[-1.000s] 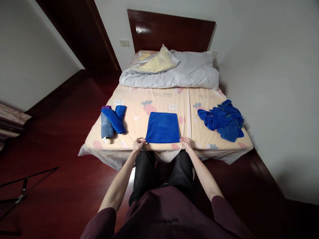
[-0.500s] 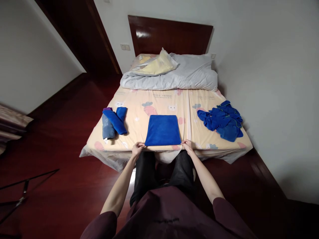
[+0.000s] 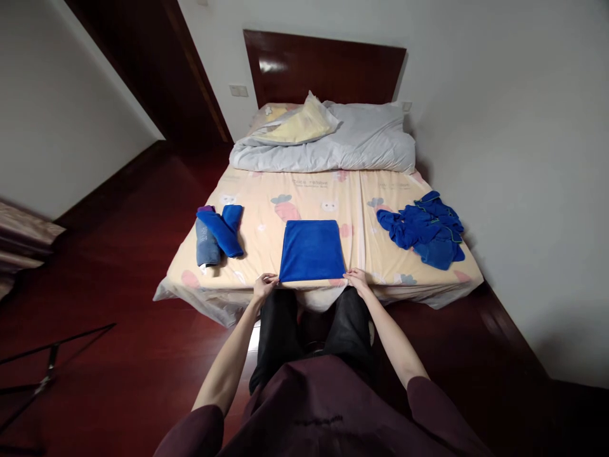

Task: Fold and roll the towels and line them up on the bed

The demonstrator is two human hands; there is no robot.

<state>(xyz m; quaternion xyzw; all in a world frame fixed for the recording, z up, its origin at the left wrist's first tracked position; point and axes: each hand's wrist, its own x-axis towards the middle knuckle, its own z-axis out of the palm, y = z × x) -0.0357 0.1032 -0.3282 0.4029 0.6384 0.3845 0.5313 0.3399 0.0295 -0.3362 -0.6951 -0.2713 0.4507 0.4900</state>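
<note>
A blue towel [image 3: 312, 250], folded into a flat near-square, lies on the bed [image 3: 266, 235] close to its front edge. My left hand [image 3: 265, 285] pinches the towel's near left corner. At the near right corner, my right hand [image 3: 356, 278] grips the cloth between thumb and fingers. On the left of the bed rest several rolled towels: a blue roll [image 3: 219, 232] lies across another blue one and a grey one [image 3: 207, 244]. To the right is a crumpled heap of blue towels [image 3: 425, 231], some with green edging.
A grey quilt [image 3: 371, 136] and a pale yellow pillow [image 3: 304, 124] lie by the dark wooden headboard [image 3: 323, 68]. A black metal stand [image 3: 50, 362] is on the red floor at lower left. A wall runs along the right.
The towel's near edge has shifted slightly, its left corner a little to the right and down. Both hands keep their hold on the corners.
</note>
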